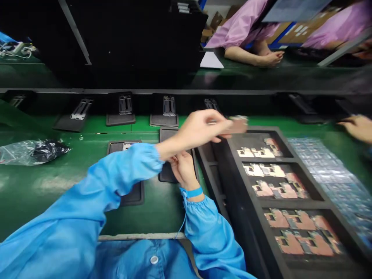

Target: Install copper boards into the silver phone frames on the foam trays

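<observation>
My left hand (203,126) pinches a copper-coloured board (238,124) over a black tray (241,217). My right hand's (182,169) grip I cannot tell.

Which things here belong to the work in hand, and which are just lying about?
Work in hand: left hand holding a copper-coloured part; right hand over a black mat; black tray of copper-coloured parts.
Just lying about: plastic bag; stacked clear packaging; a co-worker's hand.
</observation>
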Motion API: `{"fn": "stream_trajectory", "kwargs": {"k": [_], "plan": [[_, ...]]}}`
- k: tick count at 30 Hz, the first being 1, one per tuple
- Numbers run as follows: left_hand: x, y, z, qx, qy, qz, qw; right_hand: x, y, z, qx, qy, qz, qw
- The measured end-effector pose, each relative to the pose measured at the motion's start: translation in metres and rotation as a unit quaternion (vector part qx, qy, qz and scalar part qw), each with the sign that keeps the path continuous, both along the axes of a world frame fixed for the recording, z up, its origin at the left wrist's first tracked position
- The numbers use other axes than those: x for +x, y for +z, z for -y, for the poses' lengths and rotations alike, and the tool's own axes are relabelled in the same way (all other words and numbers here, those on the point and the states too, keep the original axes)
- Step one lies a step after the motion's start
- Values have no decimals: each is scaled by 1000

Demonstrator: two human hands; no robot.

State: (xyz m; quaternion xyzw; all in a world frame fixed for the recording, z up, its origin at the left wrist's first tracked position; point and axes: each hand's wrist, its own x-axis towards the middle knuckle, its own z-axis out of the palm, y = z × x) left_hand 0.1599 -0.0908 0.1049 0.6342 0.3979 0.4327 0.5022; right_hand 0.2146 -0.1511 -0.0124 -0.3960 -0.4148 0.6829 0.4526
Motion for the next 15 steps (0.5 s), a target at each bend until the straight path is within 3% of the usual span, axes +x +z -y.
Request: {"fn": "stream_trajectory", "kwargs": {"k": [3,6,10,15], "plan": [[-91,-4,55,-67,110,112,985,-1,-2,7,-44,-28,-62,997],[-148,-24,109,-136,195,120,964,-6,8,16,-94,-17,-124,988],[-163,-57,155,-226,239,137,934,-21,16,29,-104,18,-141,984],[-157,-70,171,-260,269,164,913,-41,14,39,-75,28,-103,992]]}}
